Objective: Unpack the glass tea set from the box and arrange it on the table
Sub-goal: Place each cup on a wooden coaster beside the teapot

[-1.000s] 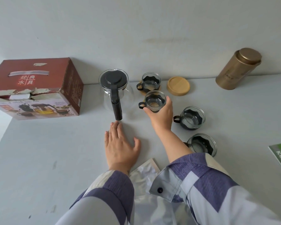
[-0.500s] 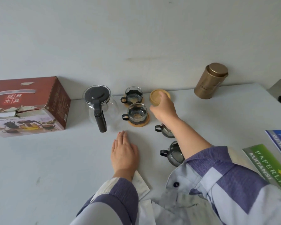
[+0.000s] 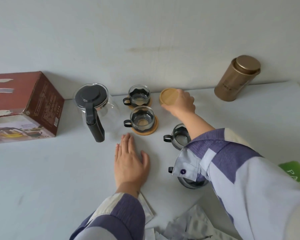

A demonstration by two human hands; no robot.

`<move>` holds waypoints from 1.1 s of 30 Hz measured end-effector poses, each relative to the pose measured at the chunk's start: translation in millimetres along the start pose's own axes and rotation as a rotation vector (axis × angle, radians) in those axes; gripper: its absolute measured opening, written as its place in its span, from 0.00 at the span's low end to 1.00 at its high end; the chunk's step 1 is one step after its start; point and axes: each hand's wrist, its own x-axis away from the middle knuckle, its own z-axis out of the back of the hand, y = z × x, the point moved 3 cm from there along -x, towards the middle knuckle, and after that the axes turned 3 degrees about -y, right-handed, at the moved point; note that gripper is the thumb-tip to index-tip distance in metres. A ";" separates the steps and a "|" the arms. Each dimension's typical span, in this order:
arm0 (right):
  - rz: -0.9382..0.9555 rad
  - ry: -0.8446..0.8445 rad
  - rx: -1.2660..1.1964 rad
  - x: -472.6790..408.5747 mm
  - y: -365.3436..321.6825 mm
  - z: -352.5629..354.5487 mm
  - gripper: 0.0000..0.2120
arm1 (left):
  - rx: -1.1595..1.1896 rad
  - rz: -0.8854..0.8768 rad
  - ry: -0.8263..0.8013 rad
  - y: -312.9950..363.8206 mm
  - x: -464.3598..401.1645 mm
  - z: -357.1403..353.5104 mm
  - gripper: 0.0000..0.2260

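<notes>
Bamboo coaster [image 3: 168, 97] gripped by right hand [image 3: 182, 103] fingers [image 3: 187, 97].

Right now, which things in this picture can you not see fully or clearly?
- Nearest cup, head view: mostly hidden under the right sleeve.
- Cup behind it: right side covered by the right forearm.
- Bamboo coaster: right hand hides its right edge.
- Red box: cut off by the left frame edge.
- Green booklet: cut off at the right edge.

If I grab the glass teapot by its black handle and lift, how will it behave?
The glass teapot looks empty, so probably light, though its wide belly may swing it down off the black handle. Thin clear glass is likely fragile; set it down softly. The black lid might be loose, so keep it level.
</notes>
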 end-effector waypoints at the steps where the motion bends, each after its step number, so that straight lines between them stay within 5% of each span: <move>1: -0.008 0.003 0.005 -3.2 -0.7 -2.9 0.39 | 0.000 0.001 0.002 -0.2 -0.2 0.5 0.30; 18: -0.014 0.109 0.025 -16.7 4.0 8.0 0.40 | -0.007 0.001 0.004 0.0 -0.2 0.6 0.31; 33: -0.055 -0.162 -0.209 25.3 87.1 20.3 0.27 | -0.023 -0.006 0.008 -0.5 -0.2 -0.5 0.31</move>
